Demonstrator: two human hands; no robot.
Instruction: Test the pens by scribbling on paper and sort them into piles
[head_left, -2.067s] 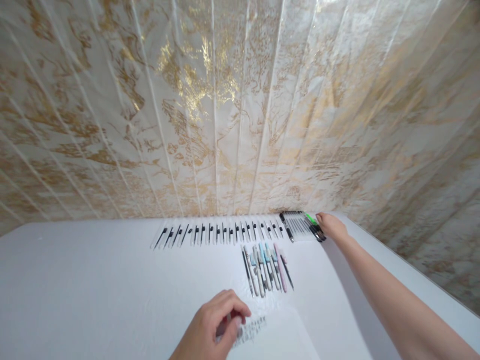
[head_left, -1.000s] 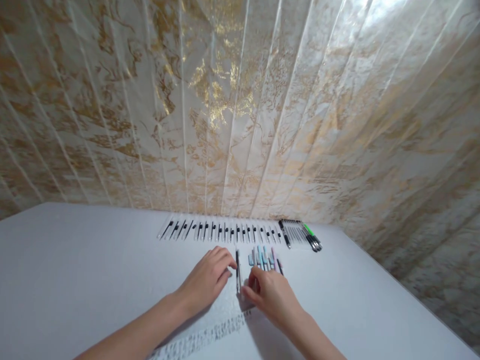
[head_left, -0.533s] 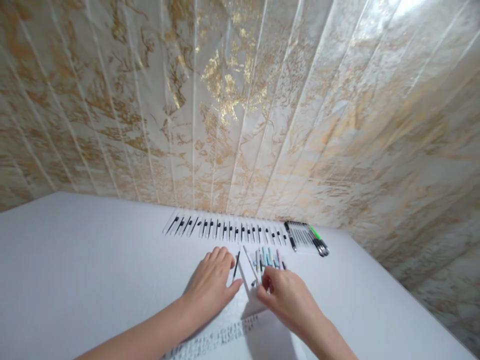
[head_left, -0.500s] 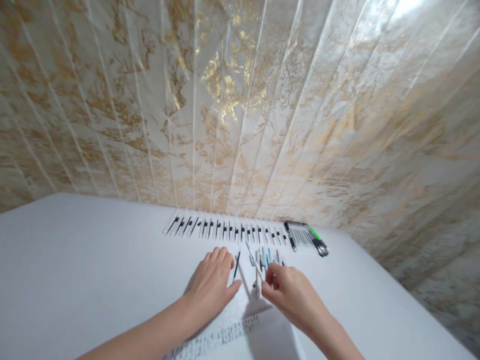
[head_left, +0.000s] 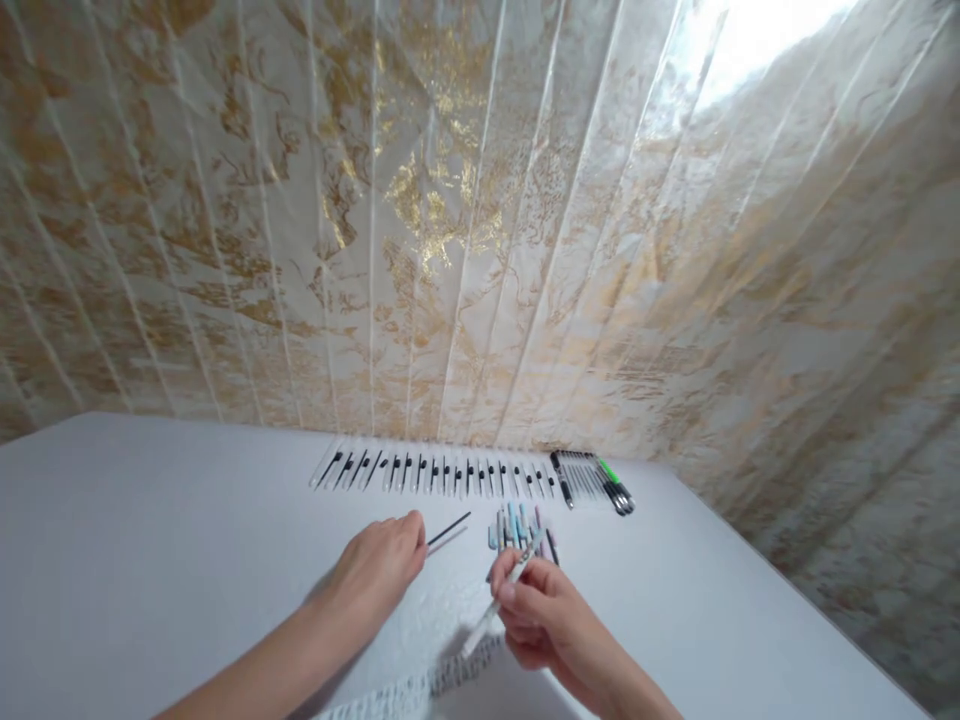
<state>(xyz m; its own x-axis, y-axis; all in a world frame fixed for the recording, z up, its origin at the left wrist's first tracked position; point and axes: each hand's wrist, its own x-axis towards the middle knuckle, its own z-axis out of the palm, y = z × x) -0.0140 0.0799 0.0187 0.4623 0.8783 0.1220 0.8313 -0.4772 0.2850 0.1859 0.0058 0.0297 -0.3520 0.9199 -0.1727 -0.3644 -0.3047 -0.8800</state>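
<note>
My left hand [head_left: 379,573] pinches a thin dark pen refill [head_left: 448,530] that sticks out to the right over the white table [head_left: 150,540]. My right hand [head_left: 536,615] is closed round a pale pen barrel [head_left: 504,590], held tilted above the table. Just beyond my right hand lies a small group of pastel pens [head_left: 519,528]. A long row of clear pens with black parts [head_left: 439,472] lies along the wall. At the row's right end sits a bunch of dark pens with a green one [head_left: 596,480].
A sheet of paper with printed text [head_left: 420,688] lies at the near edge under my arms. A marbled gold-and-white wall [head_left: 480,220] rises right behind the table and wraps round its right side.
My right hand came back from the far dark pens to the middle. It lifted a pale pen from the group, and my left hand closed on a thin refill and drew left.
</note>
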